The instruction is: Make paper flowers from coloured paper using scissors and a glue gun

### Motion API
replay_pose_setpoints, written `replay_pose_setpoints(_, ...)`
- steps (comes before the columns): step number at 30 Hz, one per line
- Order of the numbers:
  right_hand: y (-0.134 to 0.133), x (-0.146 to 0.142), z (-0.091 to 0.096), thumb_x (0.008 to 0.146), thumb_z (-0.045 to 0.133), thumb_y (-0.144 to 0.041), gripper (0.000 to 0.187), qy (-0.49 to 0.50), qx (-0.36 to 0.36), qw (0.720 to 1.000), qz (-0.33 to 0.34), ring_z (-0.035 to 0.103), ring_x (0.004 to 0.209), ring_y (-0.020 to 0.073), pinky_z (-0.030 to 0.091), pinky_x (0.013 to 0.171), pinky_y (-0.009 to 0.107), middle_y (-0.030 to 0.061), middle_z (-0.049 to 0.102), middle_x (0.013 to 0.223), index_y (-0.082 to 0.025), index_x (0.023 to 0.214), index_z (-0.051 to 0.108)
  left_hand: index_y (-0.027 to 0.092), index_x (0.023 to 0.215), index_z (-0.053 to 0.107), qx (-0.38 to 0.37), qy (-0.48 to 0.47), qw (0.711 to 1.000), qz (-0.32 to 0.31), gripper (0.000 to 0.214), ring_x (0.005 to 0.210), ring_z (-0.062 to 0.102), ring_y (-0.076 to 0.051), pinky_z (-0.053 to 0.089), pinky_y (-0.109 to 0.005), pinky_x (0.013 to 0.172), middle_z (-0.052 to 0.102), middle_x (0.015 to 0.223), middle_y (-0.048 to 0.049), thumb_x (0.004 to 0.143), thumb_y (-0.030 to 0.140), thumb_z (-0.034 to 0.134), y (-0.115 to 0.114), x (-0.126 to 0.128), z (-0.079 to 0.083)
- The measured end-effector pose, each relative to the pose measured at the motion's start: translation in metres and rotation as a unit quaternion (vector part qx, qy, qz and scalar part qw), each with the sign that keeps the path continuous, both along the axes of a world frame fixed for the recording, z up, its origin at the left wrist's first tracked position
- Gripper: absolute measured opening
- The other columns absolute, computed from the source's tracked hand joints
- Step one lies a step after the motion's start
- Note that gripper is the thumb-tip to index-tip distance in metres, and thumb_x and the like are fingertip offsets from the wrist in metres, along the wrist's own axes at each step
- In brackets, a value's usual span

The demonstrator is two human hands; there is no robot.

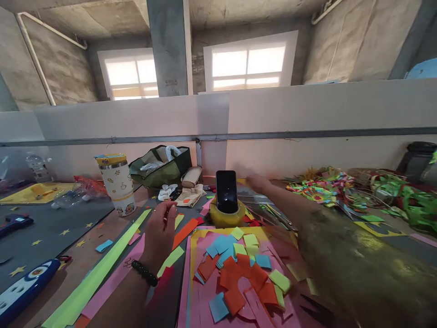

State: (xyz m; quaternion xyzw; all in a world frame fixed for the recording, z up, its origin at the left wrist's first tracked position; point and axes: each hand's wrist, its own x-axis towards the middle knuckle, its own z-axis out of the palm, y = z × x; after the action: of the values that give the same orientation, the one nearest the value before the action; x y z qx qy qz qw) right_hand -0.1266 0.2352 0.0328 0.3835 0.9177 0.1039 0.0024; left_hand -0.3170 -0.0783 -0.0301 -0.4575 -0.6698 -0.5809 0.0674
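Note:
My left hand (161, 230), with a dark bead bracelet (145, 273) at the wrist, hovers over paper strips left of the middle. Its fingers are curled in near the thumb; anything between them is hidden. My right hand (257, 183) reaches far forward by the wall, smeared by motion. A black phone (226, 191) leans upright in a yellow tape roll (223, 218) between both arms. Nearer me, orange paper pieces (235, 273) are arranged in an arc on pink paper (201, 310), among blue paper pieces (218, 306) and yellow-green ones (280, 280).
A patterned tumbler (118, 187) and a green bag (164, 171) stand at the back left. Long yellow-green strips (99, 273) run diagonally across the table. Dark scissors (317, 310) lie at front right, with colourful paper scraps (324, 184) piled farther back.

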Motion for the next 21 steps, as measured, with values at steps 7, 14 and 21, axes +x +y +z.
replay_pose_setpoints(7, -0.043, 0.045, 0.063, 0.092, 0.055, -0.033, 0.031, 0.147, -0.192, 0.968, -0.061, 0.061, 0.09, 0.018, 0.054, 0.076, 0.037, 0.0077, 0.06, 0.11, -0.014, 0.115, 0.056, 0.019, 0.082, 0.062, -0.009, -0.039, 0.996, -0.081, 0.033, 0.069, 0.055, -0.019, 0.041, -0.029, 0.062, 0.062, 0.075, -0.0044, 0.085, 0.048, 0.047, -0.001, 0.01, -0.003)
replay_pose_setpoints(14, -0.176, 0.093, 0.083, 0.087, 0.057, -0.036, 0.03, 0.188, -0.324, 0.923, 0.087, 0.047, 0.05, 0.0065, 0.035, 0.046, 0.019, -0.0045, 0.051, 0.057, -0.012, 0.07, 0.06, 0.016, 0.09, 0.065, -0.042, -0.141, 0.955, -0.259, 0.049, 0.061, 0.053, -0.013, 0.041, -0.022, 0.052, 0.059, 0.074, -0.0021, 0.082, 0.06, 0.045, -0.01, 0.061, 0.029)
replay_pose_setpoints(21, -0.233, 0.12, 0.045, 0.068, 0.072, -0.033, 0.028, 0.233, -0.41, 0.869, 0.147, 0.034, 0.045, 0.0027, 0.02, 0.041, 0.018, -0.0081, 0.042, 0.049, -0.011, 0.058, 0.057, 0.01, 0.081, 0.073, -0.19, -0.194, 0.835, -0.478, 0.048, 0.06, 0.062, -0.015, 0.05, -0.025, 0.056, 0.067, 0.073, -0.0074, 0.064, 0.055, 0.072, -0.005, 0.127, 0.047)
